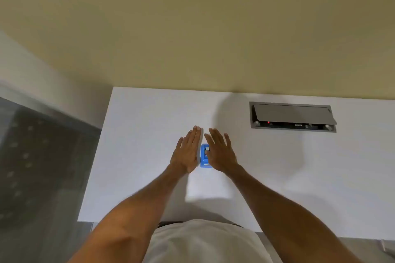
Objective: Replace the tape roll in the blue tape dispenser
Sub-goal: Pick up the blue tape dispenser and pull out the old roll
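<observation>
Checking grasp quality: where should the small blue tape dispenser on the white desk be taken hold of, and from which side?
Probably by the two long flanks of the small blue tape dispenser, one open hand per side: it lies narrow, lengthwise between them.

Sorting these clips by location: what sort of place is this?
Probably an office or meeting room: a plain white desk against a bare wall, with a built-in power and cable box, flap raised, and a blue tape dispenser.

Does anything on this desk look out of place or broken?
Nothing looks damaged or spilled. The blue tape dispenser sits on the white desk between the open left hand and right hand. The only oddity: the grey cable box set into the desk has its lid propped open.
</observation>
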Demonstrator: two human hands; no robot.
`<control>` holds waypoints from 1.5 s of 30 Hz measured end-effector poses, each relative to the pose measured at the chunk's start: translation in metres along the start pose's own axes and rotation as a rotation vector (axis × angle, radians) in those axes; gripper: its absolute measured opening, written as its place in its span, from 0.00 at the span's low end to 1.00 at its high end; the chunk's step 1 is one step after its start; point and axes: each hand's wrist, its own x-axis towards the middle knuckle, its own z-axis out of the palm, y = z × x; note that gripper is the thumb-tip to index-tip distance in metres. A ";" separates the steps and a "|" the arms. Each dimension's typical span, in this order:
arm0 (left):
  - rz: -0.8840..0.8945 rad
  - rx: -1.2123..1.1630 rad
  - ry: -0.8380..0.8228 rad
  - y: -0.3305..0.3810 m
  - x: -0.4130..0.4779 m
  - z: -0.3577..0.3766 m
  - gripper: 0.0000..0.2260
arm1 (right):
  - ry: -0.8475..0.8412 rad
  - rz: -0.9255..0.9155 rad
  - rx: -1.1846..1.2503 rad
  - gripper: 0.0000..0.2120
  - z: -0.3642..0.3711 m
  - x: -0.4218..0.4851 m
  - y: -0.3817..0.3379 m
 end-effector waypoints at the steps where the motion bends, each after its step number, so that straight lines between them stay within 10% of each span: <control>1: -0.002 -0.004 -0.018 0.001 0.001 0.003 0.38 | -0.019 0.001 -0.009 0.29 0.002 0.001 0.001; 14: 0.035 -0.041 -0.256 -0.002 0.003 0.036 0.37 | -0.081 0.069 0.075 0.28 0.023 0.007 0.007; 45: -0.076 -0.088 -0.187 -0.002 0.017 0.042 0.39 | -0.027 0.104 0.132 0.24 0.024 0.026 0.008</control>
